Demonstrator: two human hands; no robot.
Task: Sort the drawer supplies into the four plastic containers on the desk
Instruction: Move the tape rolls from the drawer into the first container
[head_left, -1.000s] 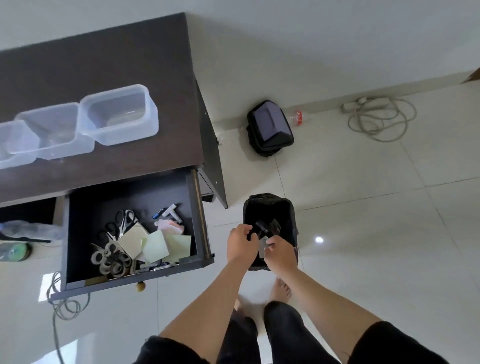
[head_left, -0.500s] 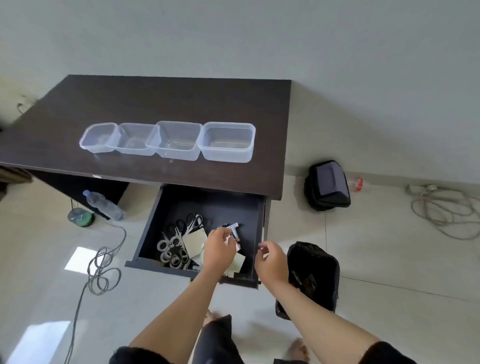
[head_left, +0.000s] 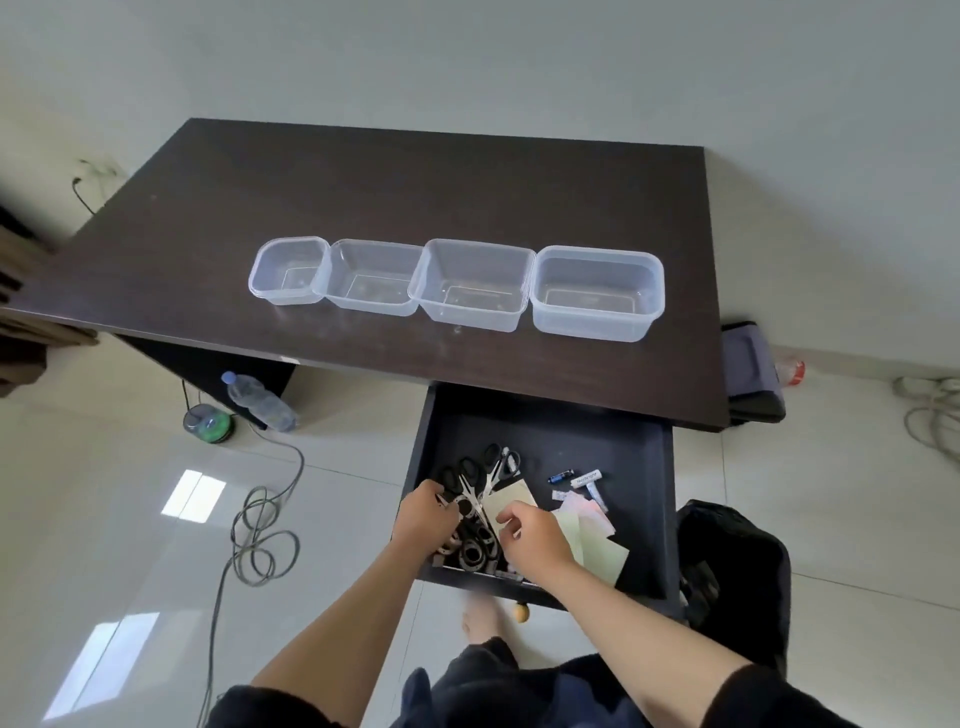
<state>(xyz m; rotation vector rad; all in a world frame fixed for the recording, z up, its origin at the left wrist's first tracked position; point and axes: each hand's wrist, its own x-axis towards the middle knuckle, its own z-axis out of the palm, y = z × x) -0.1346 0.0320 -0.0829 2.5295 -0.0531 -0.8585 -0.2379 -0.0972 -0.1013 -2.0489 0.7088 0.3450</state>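
Four clear plastic containers stand empty in a row on the dark desk (head_left: 395, 171): the leftmost container (head_left: 289, 270), a second container (head_left: 373, 277), a third container (head_left: 471, 285) and the rightmost container (head_left: 598, 292). Below the desk edge the open drawer (head_left: 639, 499) holds a pile of scissors (head_left: 480, 475), pastel sticky notes (head_left: 589, 535) and batteries (head_left: 576, 477). My left hand (head_left: 425, 514) rests in the scissors pile, fingers curled among the handles. My right hand (head_left: 535, 535) hovers over the sticky notes with thumb and forefinger pinched together; whether it holds anything is unclear.
A black waste bin (head_left: 737, 571) stands right of the drawer. A dark bag (head_left: 750, 374) lies by the wall. A water bottle (head_left: 258, 401), a green disc (head_left: 208, 423) and a loose cable (head_left: 260, 540) lie on the tiled floor at left. A wooden knob (head_left: 521, 613) sticks out from the drawer front.
Both hands left the waste bin and moved left into the drawer. My left hand has slid from the sticky notes onto the scissors; my view has swung left to centre the desk.
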